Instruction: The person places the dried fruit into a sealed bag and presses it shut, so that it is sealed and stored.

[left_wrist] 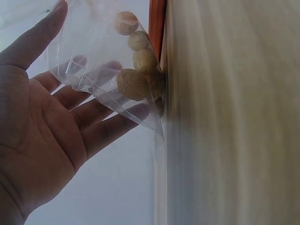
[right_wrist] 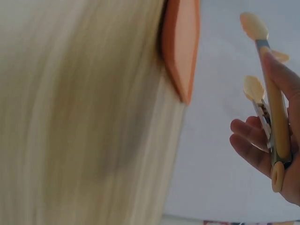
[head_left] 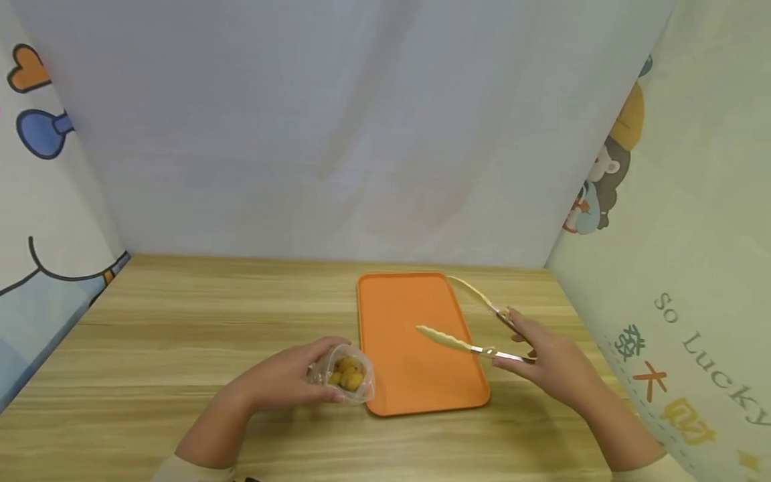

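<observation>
My left hand (head_left: 289, 376) holds a clear plastic bag (head_left: 369, 387) by its sides, thumb on one side and fingers on the other, with its mouth spread. Several round yellow-brown pieces (head_left: 346, 375) lie inside; their exact kind cannot be told. In the left wrist view the pieces (left_wrist: 132, 84) gather at the low end of the bag. My right hand (head_left: 557, 365) grips a pair of tongs (head_left: 446, 337) with cream tips and metal arms. The tongs are spread wide, with nothing between their tips, over the right side of an orange tray (head_left: 409, 381).
The orange tray lies flat on a wood-grain table (head_left: 241, 301), just right of the bag. A pale cloth wall (head_left: 301, 134) closes the back, and printed panels stand on the left and right (head_left: 693, 234).
</observation>
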The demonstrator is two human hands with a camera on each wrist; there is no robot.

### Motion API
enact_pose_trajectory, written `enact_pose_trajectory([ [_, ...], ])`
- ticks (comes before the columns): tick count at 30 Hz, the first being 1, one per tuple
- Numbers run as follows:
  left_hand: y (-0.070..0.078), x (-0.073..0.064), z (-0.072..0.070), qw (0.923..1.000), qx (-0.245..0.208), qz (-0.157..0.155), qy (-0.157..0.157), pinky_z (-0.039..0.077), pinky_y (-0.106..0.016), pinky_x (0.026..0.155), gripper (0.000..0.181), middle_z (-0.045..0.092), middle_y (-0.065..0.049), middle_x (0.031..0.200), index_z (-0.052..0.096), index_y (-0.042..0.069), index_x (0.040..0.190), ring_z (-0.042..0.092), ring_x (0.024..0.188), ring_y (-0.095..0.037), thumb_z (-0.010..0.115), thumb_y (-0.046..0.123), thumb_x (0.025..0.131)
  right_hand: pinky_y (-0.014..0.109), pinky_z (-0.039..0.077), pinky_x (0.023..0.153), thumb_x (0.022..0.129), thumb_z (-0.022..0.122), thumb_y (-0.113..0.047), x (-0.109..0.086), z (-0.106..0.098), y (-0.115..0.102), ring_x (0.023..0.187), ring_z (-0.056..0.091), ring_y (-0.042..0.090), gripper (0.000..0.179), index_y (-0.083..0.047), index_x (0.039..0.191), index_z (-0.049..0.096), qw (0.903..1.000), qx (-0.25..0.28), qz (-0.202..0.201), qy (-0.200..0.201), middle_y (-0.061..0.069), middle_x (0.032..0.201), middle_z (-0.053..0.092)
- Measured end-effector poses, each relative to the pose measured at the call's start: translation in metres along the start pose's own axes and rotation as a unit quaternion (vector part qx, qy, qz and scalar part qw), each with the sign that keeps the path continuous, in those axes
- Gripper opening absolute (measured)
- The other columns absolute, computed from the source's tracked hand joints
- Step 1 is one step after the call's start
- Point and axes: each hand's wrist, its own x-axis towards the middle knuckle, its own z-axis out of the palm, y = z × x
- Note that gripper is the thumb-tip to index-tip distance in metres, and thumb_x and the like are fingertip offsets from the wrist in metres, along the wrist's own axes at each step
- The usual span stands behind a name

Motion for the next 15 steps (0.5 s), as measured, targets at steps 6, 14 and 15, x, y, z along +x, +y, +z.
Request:
enact_pose_trajectory([
  [6,0.001,0.014,-0.002,1.0000,0.000,0.005,-0.008,0.045,-0.050,0.099,0.078,0.060,0.006,0.128,0.039,0.044,0.144,0.055,0.116,-0.014,0.073,0.064,0.077,0.057,0.051,0.082,0.084,0.061,-0.067,0.004,0.002,0.040,0.104,0.064,0.042,0.098,-0.002,0.152,0.033,0.9934,-0.031,0.109,-0.019,0.022,0.119,0.066],
  [14,0.001,0.031,-0.003,0.9995,0.007,0.027,-0.012,0.045,-0.051,0.098,0.077,0.061,0.004,0.127,0.040,0.040,0.144,0.056,0.115,-0.016,0.073,0.062,0.078,0.063,0.045,0.089,0.086,0.058,-0.068,0.007,0.009,0.078,0.119,0.051,0.053,0.101,0.005,0.150,0.030,0.9826,-0.052,0.173,-0.044,0.033,0.136,0.051],
  [15,0.001,0.033,-0.003,0.9995,0.007,0.029,-0.013,0.045,-0.051,0.097,0.077,0.061,0.004,0.126,0.040,0.039,0.144,0.057,0.114,-0.017,0.073,0.062,0.078,0.063,0.045,0.089,0.086,0.057,-0.069,0.007,0.009,0.082,0.119,0.051,0.053,0.102,0.006,0.150,0.031,0.9813,-0.052,0.179,-0.047,0.034,0.136,0.050],
])
